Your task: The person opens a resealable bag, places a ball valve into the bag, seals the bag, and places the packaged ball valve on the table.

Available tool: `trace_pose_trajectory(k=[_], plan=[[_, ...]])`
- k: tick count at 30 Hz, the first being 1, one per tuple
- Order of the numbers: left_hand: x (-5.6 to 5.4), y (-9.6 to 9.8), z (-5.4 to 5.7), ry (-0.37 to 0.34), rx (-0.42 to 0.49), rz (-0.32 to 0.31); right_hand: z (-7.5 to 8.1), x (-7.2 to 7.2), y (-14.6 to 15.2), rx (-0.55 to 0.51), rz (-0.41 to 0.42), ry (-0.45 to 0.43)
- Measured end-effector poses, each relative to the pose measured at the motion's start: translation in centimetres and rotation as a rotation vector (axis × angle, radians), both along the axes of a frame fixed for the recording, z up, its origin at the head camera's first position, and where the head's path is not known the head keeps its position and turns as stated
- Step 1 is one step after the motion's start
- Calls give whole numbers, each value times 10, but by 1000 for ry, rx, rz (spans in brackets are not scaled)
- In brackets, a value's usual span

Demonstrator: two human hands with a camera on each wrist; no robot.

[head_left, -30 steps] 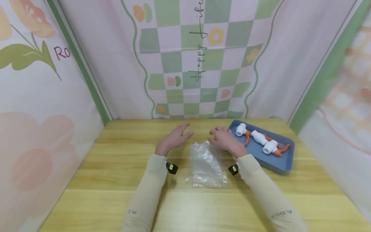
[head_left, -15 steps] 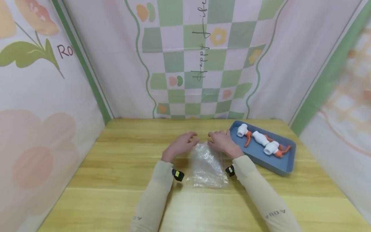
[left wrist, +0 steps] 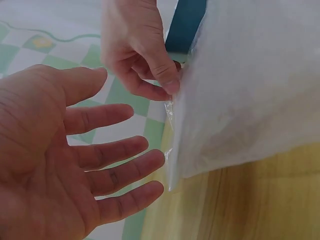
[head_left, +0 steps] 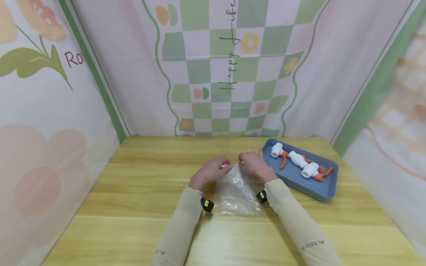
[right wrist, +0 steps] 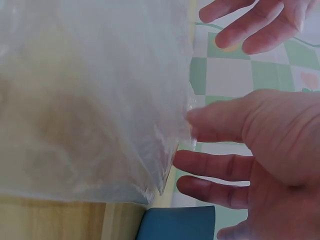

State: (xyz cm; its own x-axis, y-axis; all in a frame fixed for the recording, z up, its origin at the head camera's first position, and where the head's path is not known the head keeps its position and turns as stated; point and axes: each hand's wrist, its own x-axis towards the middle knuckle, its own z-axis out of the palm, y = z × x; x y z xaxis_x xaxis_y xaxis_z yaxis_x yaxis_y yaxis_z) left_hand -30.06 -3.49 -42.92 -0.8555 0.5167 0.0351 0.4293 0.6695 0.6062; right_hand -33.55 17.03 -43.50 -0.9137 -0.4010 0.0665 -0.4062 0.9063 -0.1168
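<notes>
A clear plastic bag (head_left: 237,195) lies flat on the table, its top edge pointing away from the person. My right hand (head_left: 254,164) pinches that edge near its right corner, thumb against index finger, as the right wrist view shows on the bag (right wrist: 100,100). Close to the left corner, my left hand (head_left: 211,171) is spread; in the left wrist view this hand (left wrist: 65,155) has nearly straight fingers with nothing between them. The fingertips there come near the bag's edge (left wrist: 175,150); whether they touch it I cannot tell.
A blue-grey tray (head_left: 309,185) stands at the right, just beyond the right hand. Inside are three white ball valves (head_left: 310,170) with orange handles. Patterned curtains (head_left: 216,74) enclose the back and sides of the wooden table (head_left: 116,207).
My left hand has moved right and toward the person, up to the bag's left corner. My right hand has shifted slightly left and closed its fingertips on the bag's top edge.
</notes>
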Motion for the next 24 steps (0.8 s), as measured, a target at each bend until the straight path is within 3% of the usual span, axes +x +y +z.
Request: trace_pose_trajectory(k=[6, 13, 20, 24], plan=[[2, 1, 0, -9, 3, 17, 0, 0, 1, -30, -10, -3], [5, 2, 2, -22, 27, 60, 14, 11, 1, -102, -14, 13], [12, -2, 20, -19, 93, 62, 45, 29, -4, -144, 91, 181], [13, -3, 27, 10, 120, 55, 64, 43, -10, -205, 148, 210]])
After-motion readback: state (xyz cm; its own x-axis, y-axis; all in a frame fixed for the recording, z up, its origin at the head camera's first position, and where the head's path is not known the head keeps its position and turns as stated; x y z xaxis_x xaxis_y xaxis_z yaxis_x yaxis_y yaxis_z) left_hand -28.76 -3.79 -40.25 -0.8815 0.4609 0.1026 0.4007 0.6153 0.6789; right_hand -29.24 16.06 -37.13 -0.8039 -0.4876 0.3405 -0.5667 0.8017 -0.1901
